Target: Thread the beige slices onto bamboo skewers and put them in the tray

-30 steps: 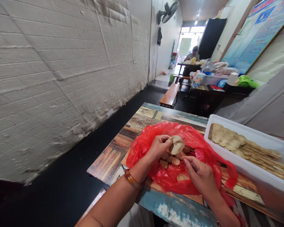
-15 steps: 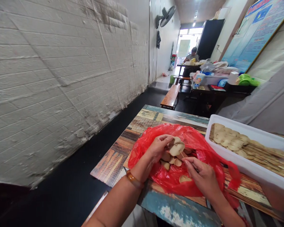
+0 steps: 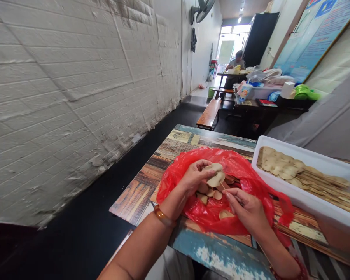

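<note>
Over a red plastic bag (image 3: 175,177), my left hand (image 3: 196,175) is closed on pale tan, round flat slices (image 3: 216,179). Thumb and fingers of my right hand (image 3: 245,206) pinch a thin wooden skewer (image 3: 224,186), whose far end meets the lower slice; how deep it goes in is hidden. More loose slices (image 3: 217,194) lie in the open bag below my hands, and a single slice (image 3: 226,214) rests nearer to me on the red plastic. To the right, a white plastic tub (image 3: 317,153) holds rows of skewered slices (image 3: 280,165), their sticks pointing right.
The bag and tub stand on a patchwork wood-look table (image 3: 137,190). A white brick-pattern wall (image 3: 76,97) runs along the left. Beyond the table are a wooden bench (image 3: 209,113), a cluttered table with a green plastic item (image 3: 305,92), and a seated person (image 3: 236,66).
The view has tipped slightly downward, so the background sits higher. Both hands keep their hold on the slices and skewer, with hardly any shift relative to the bag.
</note>
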Action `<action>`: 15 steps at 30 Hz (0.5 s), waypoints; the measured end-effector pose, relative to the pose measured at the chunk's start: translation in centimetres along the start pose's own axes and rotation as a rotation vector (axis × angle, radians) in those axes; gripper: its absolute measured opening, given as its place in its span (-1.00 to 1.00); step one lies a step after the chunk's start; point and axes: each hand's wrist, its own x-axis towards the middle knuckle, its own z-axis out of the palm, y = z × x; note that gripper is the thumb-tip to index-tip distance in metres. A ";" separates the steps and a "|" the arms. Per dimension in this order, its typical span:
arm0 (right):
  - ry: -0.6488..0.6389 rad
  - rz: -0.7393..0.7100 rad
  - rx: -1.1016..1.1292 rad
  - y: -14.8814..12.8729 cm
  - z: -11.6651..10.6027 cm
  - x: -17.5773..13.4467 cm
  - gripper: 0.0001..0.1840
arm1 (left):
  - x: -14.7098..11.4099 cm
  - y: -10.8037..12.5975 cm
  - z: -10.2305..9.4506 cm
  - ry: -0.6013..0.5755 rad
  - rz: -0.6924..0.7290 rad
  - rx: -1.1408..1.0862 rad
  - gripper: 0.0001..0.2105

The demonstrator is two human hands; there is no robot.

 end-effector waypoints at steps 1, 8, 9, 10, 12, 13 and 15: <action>0.017 -0.015 -0.021 -0.1 0.0 0.0 -0.63 | 0.0 0.0 0.0 0.003 0.001 0.017 -0.64; 0.100 -0.143 -0.113 -0.4 0.3 0.0 -0.66 | 0.3 -0.2 -0.1 0.046 0.029 0.128 -0.66; 0.107 -0.165 -0.123 -0.3 0.3 0.0 -0.66 | 0.3 -0.2 -0.1 0.056 0.028 0.130 -0.65; 0.113 -0.187 -0.137 -0.1 0.4 0.0 -0.66 | 0.3 -0.3 0.0 0.065 0.026 0.131 -0.65; 0.131 -0.227 -0.185 0.4 0.6 -0.1 -0.67 | 0.3 -0.3 0.0 0.083 0.021 0.133 -0.65; 0.140 -0.250 -0.216 0.7 0.7 -0.1 -0.67 | 0.3 -0.4 0.0 0.091 0.019 0.137 -0.65; 0.161 -0.305 -0.289 1.2 0.9 -0.2 -0.68 | 0.3 -0.4 0.0 0.112 0.016 0.154 -0.65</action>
